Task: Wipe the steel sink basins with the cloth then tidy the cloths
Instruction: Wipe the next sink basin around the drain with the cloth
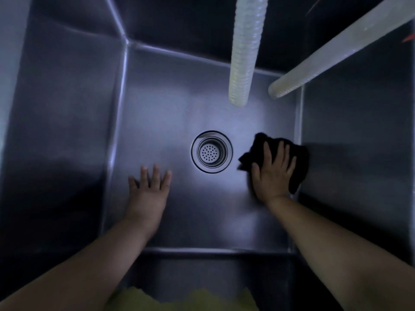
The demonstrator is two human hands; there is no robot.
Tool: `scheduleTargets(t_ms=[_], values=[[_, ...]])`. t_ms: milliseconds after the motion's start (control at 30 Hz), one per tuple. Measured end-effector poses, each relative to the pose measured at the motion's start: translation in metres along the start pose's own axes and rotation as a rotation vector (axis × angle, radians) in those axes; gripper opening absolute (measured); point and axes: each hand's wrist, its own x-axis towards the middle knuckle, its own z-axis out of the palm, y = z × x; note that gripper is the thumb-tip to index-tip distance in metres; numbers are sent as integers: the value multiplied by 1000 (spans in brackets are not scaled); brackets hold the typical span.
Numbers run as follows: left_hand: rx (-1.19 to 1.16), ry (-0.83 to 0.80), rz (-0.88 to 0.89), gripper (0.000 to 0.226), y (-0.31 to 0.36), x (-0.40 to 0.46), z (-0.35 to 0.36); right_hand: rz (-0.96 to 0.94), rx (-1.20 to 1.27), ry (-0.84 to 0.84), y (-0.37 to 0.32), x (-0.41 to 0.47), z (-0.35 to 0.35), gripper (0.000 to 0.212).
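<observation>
I look straight down into a deep steel sink basin (170, 113) with a round perforated drain (211, 151) in the middle of its floor. My right hand (272, 173) lies flat, fingers spread, on a black cloth (298, 160) and presses it onto the basin floor right of the drain, close to the right wall. My left hand (150, 189) is open with straight fingers on or just above the floor, left and in front of the drain, and holds nothing.
Two pale ribbed hoses hang into the basin: one (243, 55) straight down above the drain, the other (332, 55) slanting in from the upper right. A yellow cloth (184, 299) lies at the near rim between my forearms. Steel walls close in on all sides.
</observation>
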Motion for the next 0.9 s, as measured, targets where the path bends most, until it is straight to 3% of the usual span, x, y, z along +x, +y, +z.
scheduleTargets(t_ms=[100,300,400,500,667,767,900], values=[[21,84,47,57,-4,4,3,68,9,-26,-18,42,-11,73],[-33,79,33,72,-3,7,13,26,131,-22,-70,117,-36,74],[-46,27,3,52,-4,6,11,-71,100,-13,-105,152,-30,68],[-97,10,-9,64,-7,9,12,-98,-13,14,-142,172,-20,69],[4,56,24,65,-6,10,6,-227,97,26,-201,147,-38,62],[5,-46,-5,58,-5,6,-8,-367,15,9,-233,133,-32,62],[-8,-106,-2,94,-10,2,0,-558,12,-47,-245,86,-19,60]])
